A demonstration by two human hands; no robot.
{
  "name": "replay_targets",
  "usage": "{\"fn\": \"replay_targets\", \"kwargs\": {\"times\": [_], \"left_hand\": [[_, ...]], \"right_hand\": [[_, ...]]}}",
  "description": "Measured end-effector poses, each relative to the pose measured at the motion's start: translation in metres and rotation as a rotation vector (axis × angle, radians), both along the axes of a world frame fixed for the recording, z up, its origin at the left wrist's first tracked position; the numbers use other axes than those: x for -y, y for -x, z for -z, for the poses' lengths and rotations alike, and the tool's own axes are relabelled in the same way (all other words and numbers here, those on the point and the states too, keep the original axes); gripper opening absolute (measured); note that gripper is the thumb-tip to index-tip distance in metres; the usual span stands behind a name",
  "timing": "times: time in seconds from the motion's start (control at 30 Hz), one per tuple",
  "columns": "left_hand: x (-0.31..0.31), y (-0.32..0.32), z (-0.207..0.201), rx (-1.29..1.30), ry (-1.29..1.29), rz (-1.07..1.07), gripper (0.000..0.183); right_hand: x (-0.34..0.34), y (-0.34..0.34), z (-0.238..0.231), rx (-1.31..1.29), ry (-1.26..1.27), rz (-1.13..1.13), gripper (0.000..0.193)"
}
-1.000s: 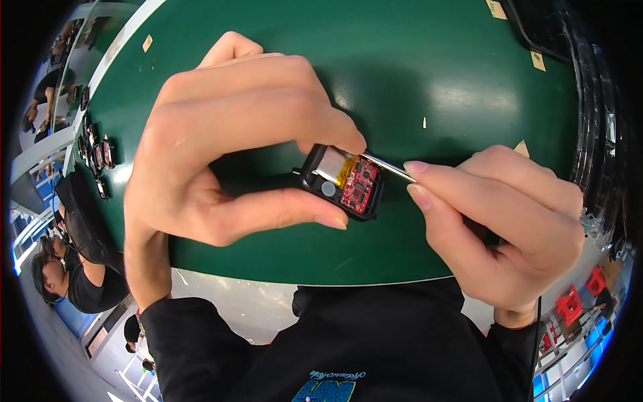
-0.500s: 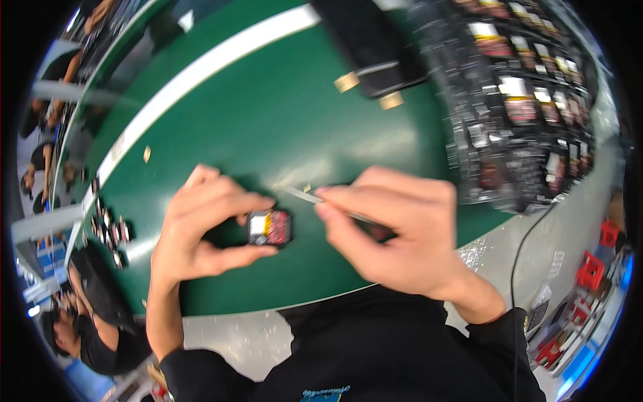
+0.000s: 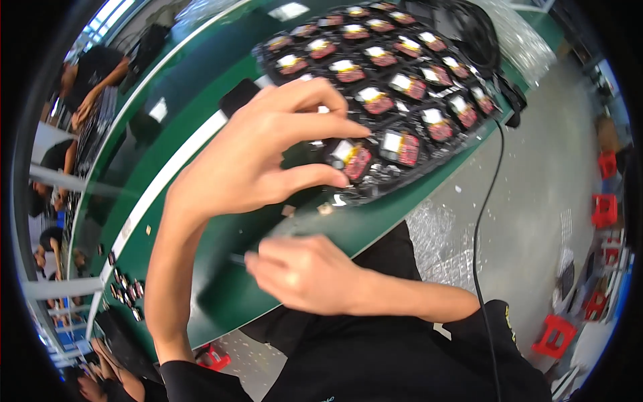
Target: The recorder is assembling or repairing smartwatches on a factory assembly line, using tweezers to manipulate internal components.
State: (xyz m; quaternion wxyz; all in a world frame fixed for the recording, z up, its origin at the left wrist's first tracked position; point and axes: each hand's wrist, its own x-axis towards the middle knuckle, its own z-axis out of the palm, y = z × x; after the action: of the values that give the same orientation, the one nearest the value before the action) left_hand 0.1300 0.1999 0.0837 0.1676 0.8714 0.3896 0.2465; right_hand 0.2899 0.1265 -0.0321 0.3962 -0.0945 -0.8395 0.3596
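Observation:
My left hand (image 3: 261, 147) reaches over a black plastic tray (image 3: 375, 194). Its thumb and index finger close on opposite edges of a small blocky black device (image 3: 351, 161) with a white, yellow and red face, at the tray's near left corner. Similar devices sit in the tray's pockets, one of them (image 3: 400, 147) just right of the held one. Lower down, my right hand (image 3: 305, 275) is closed around a thin metallic tool (image 3: 238, 258), whose tip points left above the green table (image 3: 221, 234). Blur and my fingers hide most of that tool.
Small beige pieces (image 3: 325, 209) lie near the tray. A pile of small dark parts (image 3: 126, 289) sits at the table's left edge. A black cable (image 3: 477, 248) hangs down the right side. Red stools (image 3: 554, 336) stand on the floor; other people work at far left.
My left hand has moved from the table to the tray with the device. The right hand has shifted left and lower, still holding the thin tool. The view has swung toward the tray.

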Motion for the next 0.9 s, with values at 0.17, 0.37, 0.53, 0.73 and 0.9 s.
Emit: {"fn": "replay_targets", "kwargs": {"times": [0.17,0.37,0.53,0.73,0.9], "left_hand": [[0.012,-0.008,-0.009,-0.135,-0.034,-0.107,0.053],[0.087,0.060,0.014,-0.034,-0.139,-0.529,0.050],[0.159,0.208,0.055,-0.430,-0.164,-0.950,0.048],[0.303,0.393,0.027,-1.093,0.117,-1.283,0.052],[0.266,0.386,0.132,-0.575,0.455,-1.323,0.048]], "right_hand": [[0.044,-0.099,-0.005,-0.065,0.243,0.050,0.024],[0.046,-0.219,0.158,0.011,0.999,0.881,0.023],[0.056,-0.356,0.405,0.562,1.094,1.339,0.050],[0.023,-0.357,0.572,0.752,1.151,1.414,0.054],[0.032,-0.430,0.668,1.141,1.035,1.407,0.052]]}}
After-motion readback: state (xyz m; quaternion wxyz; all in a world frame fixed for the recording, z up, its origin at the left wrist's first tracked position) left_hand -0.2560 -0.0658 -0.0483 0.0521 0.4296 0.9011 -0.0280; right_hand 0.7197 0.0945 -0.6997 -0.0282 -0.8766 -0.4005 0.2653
